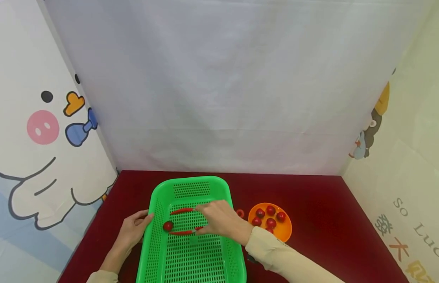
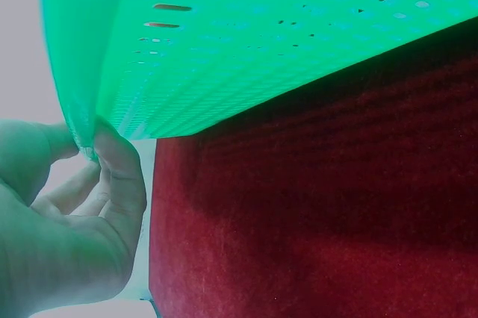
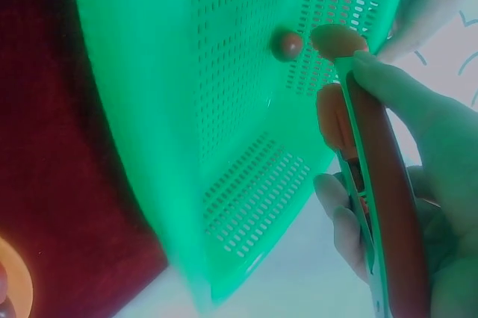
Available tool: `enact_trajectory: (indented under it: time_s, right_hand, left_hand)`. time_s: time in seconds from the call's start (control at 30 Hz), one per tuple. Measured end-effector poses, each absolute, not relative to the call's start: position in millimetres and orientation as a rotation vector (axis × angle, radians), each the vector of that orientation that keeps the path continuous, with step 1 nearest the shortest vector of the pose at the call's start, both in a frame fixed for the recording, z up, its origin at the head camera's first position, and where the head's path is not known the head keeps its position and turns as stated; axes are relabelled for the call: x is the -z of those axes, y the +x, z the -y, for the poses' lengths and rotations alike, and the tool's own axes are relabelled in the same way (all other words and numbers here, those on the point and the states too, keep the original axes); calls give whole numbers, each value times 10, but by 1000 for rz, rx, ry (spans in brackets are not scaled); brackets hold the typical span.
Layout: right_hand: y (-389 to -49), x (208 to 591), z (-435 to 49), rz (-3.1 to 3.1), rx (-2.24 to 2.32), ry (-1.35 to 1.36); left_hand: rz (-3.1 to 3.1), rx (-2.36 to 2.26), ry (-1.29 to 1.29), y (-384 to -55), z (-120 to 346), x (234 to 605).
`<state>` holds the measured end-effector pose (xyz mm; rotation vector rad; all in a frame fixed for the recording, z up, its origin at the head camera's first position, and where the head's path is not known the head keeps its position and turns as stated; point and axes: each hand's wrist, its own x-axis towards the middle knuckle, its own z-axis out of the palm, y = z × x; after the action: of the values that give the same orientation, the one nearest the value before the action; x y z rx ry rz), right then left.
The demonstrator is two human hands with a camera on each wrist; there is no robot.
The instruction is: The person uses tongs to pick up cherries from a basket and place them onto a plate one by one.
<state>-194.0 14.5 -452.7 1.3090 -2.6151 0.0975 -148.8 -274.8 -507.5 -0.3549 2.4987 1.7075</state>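
Note:
My left hand (image 1: pixel 132 230) pinches the left rim of a green perforated plastic basket (image 1: pixel 195 255); in the left wrist view thumb and fingers (image 2: pixel 123 172) meet at the rim's edge. Reaching over the basket from the right, my right hand (image 1: pixel 224 222) grips a pair of red tongs (image 1: pixel 182 232) with metal between handle and tips. The tongs' two red tips stand apart, pointing left. A single small red round fruit (image 1: pixel 168 226) lies in the basket, close to the nearer tip. In the right wrist view this fruit (image 3: pixel 287 45) shows just beyond the tongs (image 3: pixel 381 176).
Right of the basket, an orange plate (image 1: pixel 286 232) holds several similar red fruits (image 1: pixel 270 223). A red ring (image 1: pixel 240 213) shows between basket and plate. Dark red cloth (image 1: pixel 322 224) covers the table, with white and printed curtains (image 1: pixel 223 86) around it.

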Motion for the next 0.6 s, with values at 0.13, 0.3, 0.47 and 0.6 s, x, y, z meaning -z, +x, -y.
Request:
enact_trajectory:
  time_s: [0.13,0.3,0.47,0.6]
  right_hand:
    - [-1929,4526,-85,2603,-58,1324]
    - [-1928,4543,-29,2616,-26,1323]
    - [-1943,4581,21,2633,-7,1325]
    - [-1958,4611,60,2642,-1,1330]
  left_hand:
    - [-2487,-1718,-353,-1488,2744,5073]
    - [-2465,-1731,-361,-1485,2745,5071]
    - [-2464,-1728,-360,-1485,2749,5067]
    - [-2465,-1727,-360,-1481,2747,5055]
